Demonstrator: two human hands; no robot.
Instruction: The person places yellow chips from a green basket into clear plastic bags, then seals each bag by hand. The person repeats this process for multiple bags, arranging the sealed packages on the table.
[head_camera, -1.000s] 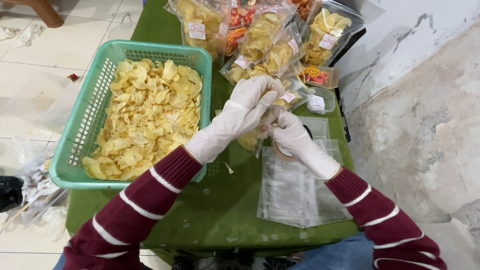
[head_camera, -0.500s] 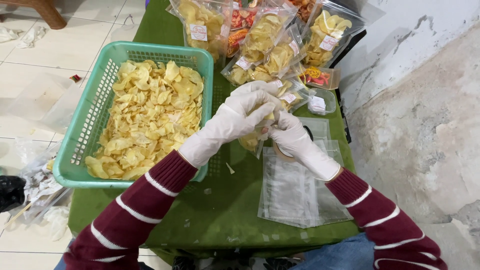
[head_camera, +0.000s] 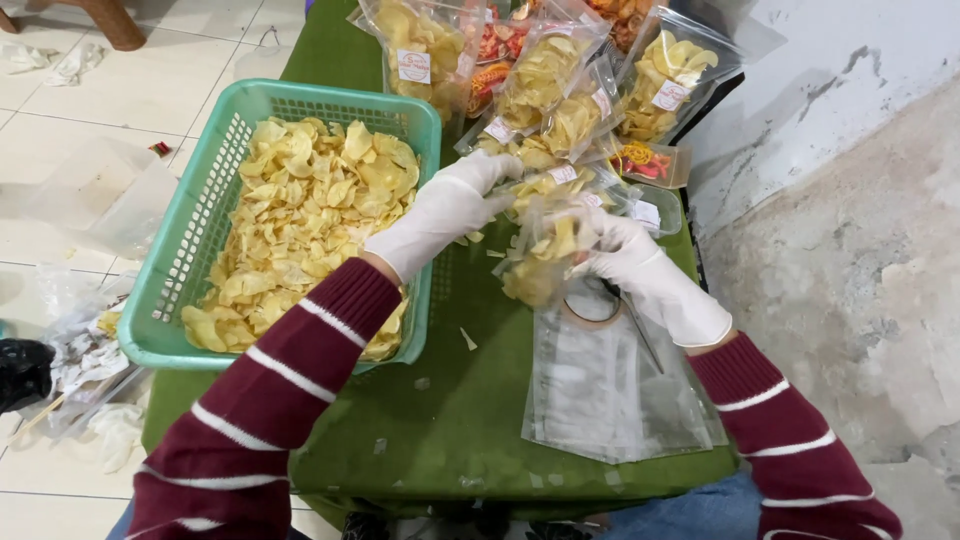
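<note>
Grip: your right hand (head_camera: 640, 270) is closed around a clear bag of chips (head_camera: 540, 262), pinching it near the mouth at frame centre so it hangs open; your left hand (head_camera: 445, 210) has its fingers loosely curled at the bag's opening, whether on chips or only on the plastic, you cannot tell.
Table: green cloth (head_camera: 440, 430) fills the middle of the frame and keeps everything within your reach.
Basket: teal basket (head_camera: 170, 290) at centre left, heaped with loose chips (head_camera: 300, 210), sits just beside your left forearm.
Filled packs: labelled packs (head_camera: 540, 80) lean together along the upper centre, clear of your hands.
Empty bags: flat stack (head_camera: 610, 390) lies right of centre, beneath your right wrist.
Tape: roll (head_camera: 590, 305) rests on that stack, partly hidden.
</note>
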